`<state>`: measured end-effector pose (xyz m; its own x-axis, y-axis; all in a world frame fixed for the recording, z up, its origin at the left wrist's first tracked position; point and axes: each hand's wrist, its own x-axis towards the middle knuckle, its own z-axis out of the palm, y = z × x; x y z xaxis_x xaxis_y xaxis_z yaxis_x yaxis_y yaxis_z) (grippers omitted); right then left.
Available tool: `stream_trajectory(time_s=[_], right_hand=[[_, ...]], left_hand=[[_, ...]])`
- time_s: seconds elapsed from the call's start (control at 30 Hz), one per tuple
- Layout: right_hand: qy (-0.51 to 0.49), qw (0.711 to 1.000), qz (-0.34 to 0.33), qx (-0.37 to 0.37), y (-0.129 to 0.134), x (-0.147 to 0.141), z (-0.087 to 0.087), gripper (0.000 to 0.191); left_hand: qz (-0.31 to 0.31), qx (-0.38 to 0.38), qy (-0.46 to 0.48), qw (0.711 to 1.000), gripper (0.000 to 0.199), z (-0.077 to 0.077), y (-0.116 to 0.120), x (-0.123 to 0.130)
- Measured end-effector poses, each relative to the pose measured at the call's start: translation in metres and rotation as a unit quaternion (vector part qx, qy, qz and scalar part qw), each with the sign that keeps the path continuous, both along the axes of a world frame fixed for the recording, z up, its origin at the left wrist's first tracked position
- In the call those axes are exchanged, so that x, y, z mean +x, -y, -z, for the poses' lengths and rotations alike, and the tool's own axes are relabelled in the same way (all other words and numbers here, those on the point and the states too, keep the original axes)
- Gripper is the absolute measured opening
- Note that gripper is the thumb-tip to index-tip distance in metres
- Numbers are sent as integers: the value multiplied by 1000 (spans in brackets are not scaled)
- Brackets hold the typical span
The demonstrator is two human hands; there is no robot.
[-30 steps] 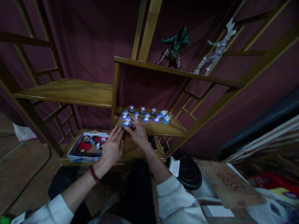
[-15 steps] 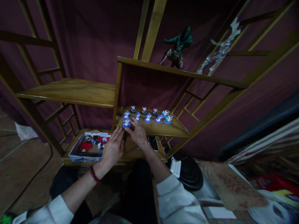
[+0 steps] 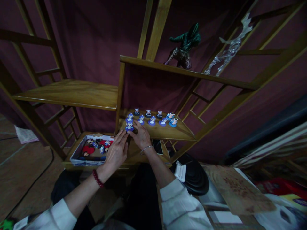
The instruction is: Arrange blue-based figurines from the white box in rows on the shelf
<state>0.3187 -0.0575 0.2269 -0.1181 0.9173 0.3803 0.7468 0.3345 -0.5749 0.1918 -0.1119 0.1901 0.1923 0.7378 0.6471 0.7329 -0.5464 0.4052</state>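
Note:
A small purple-and-white figurine (image 3: pixel 129 125) stands upright on its round purple base at the front left of a wooden shelf (image 3: pixel 182 133). My right hand (image 3: pixel 141 137) is closed around its right side, thumb at the front and index finger behind. My left hand (image 3: pixel 117 150) lies at the shelf's front edge, its fingers stretched out and their tips close to the base; whether they touch it I cannot tell. Behind are more purple figurines (image 3: pixel 152 120), dark-based figurines (image 3: pixel 148 113) and blue-based figurines (image 3: pixel 173 122), arranged in rows.
Below left sits an open box (image 3: pixel 76 155) with several loose figurines inside. A phone (image 3: pixel 157 147) lies under the shelf, right of my wrist. A green-hooded statue (image 3: pixel 184 46) and a clear statue (image 3: pixel 229 51) stand on the upper shelf. A wooden post (image 3: pixel 120 95) borders the shelf's left side.
The view has shifted slightly. Both hands stay almost in the same place by the front purple figurine, which has hardly moved.

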Motion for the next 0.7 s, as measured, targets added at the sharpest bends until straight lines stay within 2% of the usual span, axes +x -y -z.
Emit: stream_trajectory(time_s=[0.4, 0.7], right_hand=[[14, 1000, -9, -2, -3, 1, -1, 46], [19, 1000, -9, 7, -3, 1, -2, 41]], left_hand=[[-8, -33, -8, 999, 38, -5, -2, 1], [-4, -24, 4, 1000, 37, -5, -2, 1]])
